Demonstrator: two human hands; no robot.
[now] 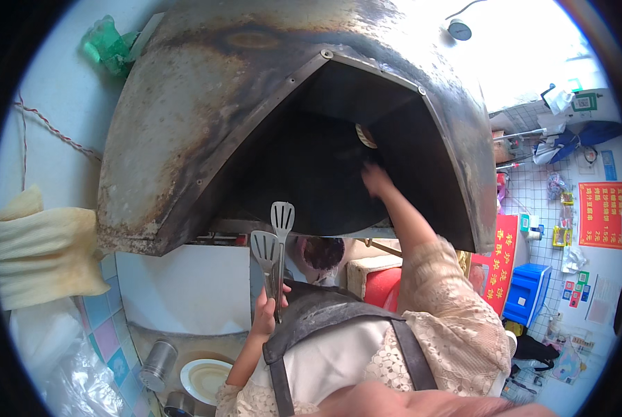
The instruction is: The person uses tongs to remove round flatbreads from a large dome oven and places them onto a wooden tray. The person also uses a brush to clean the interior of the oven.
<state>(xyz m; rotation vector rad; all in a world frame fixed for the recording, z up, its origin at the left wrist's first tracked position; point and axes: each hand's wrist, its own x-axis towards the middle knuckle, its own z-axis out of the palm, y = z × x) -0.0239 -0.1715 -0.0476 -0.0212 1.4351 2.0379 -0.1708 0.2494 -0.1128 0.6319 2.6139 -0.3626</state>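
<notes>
My left hand (270, 307) holds a pair of slotted metal tongs (272, 255), their two spatula-shaped ends pointing up in front of the oven opening. My right hand (376, 180) reaches into the dark mouth of a large metal oven (165, 114); it is blurred, and whether it holds anything is not plain. Beyond its fingers, a pale, ridged round edge, perhaps a flatbread (365, 136), shows at the right inner wall. Under my right hand lies a dark round surface (316, 203).
A metal lip (311, 62) frames the oven opening. Below stand a white panel (186, 289), a metal canister (158, 365) and a white-rimmed bowl (206, 362). A beige cloth (45, 255) hangs at the left. To the right are a red sign (498, 260) with writing and a blue plastic box (527, 292).
</notes>
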